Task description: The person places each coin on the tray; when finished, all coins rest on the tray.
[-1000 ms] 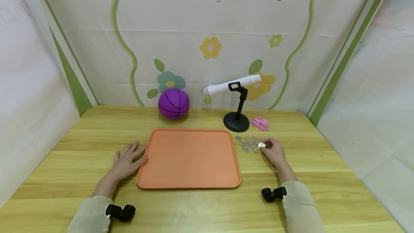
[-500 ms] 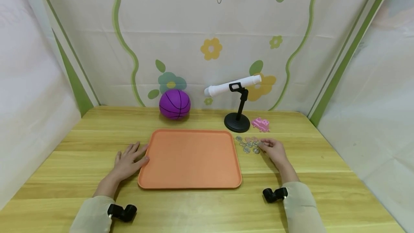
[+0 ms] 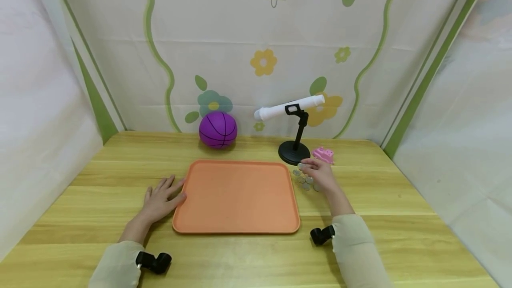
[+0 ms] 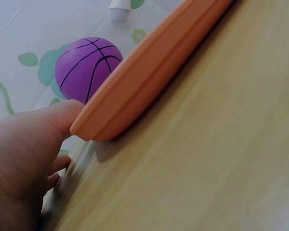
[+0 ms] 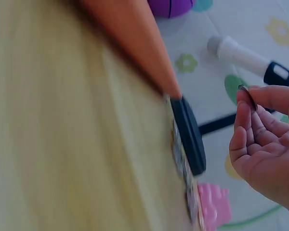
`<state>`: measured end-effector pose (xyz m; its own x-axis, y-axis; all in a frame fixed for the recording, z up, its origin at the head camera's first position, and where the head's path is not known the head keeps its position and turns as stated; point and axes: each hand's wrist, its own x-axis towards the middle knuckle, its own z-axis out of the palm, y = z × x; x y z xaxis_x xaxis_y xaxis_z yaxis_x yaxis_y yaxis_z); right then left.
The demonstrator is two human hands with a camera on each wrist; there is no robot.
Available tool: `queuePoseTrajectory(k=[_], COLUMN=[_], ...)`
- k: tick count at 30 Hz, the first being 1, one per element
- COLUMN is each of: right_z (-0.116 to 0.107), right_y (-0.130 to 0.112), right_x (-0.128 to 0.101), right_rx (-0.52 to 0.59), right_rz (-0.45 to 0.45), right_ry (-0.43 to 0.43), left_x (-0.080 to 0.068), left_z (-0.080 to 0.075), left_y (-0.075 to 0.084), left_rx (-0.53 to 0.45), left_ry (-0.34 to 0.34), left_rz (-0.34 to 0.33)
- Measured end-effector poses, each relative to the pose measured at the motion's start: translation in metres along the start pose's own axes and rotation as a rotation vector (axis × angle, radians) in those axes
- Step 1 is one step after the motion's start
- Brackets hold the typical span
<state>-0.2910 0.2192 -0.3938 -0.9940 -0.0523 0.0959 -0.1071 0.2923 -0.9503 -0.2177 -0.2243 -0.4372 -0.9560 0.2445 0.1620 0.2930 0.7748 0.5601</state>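
- Widest of all, the pale wooden plank table (image 3: 248,257) carries everything, with a floral cloth backdrop (image 3: 224,43) hung behind it; a green hand-drawn mark sits at the cloth's top edge, but I can't read it as a word.
- Dead centre lies the flat orange plastic tray (image 3: 236,194), nothing on it, long side facing the person.
- At 11 o'clock from the tray, the purple rubber mini basketball (image 3: 218,129) rests against the backdrop, out of the working area.
- At 1 o'clock, the white tube clipped in a black round-based stand (image 3: 294,121) tilts with its higher end to the right.
- The left hand (image 3: 162,199) lies flat at the tray's 9 o'clock, fingers spread and straight, thumb touching the rim, seemingly to steady it.
- The right hand (image 3: 318,176) is raised at 2 o'clock, thumb and forefinger pinching one small silver coin (image 5: 247,96) by its edge, remaining fingers loosely curled.
- Beneath that hand, the cluster of silver coins (image 3: 305,181) lies on the table just beside the tray's right edge.
- Smallest prop, the pink plastic toy block (image 3: 323,154) sits beside the stand's base; no label is legible.
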Motion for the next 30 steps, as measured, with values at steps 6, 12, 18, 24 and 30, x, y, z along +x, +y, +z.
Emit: queuePoseTrajectory(k=[6,12,18,24,30], right_z=[0.04,0.082,0.12,0.155,0.189], right_y=[-0.025,-0.041,-0.055,-0.064,-0.068], right_x=[0.007,0.012,0.014,0.014,0.012], right_rx=[0.084,0.136,0.187,0.239,0.295], right_rz=[-0.003,-0.027,0.014,0.063,0.121], right_ry=[-0.076,-0.155,-0.212,-0.29,-0.347], left_x=[-0.001,-0.001,-0.001,0.001,0.003], left_z=[0.002,0.003,0.004,0.006,0.006], left_y=[-0.001,-0.003,-0.002,-0.004,-0.005], left_rx=[-0.014,-0.041,-0.07,-0.08,-0.083], left_ry=[0.037,0.101,0.162,0.17,0.167], left_rz=[0.013,0.056,0.08,0.09,0.09])
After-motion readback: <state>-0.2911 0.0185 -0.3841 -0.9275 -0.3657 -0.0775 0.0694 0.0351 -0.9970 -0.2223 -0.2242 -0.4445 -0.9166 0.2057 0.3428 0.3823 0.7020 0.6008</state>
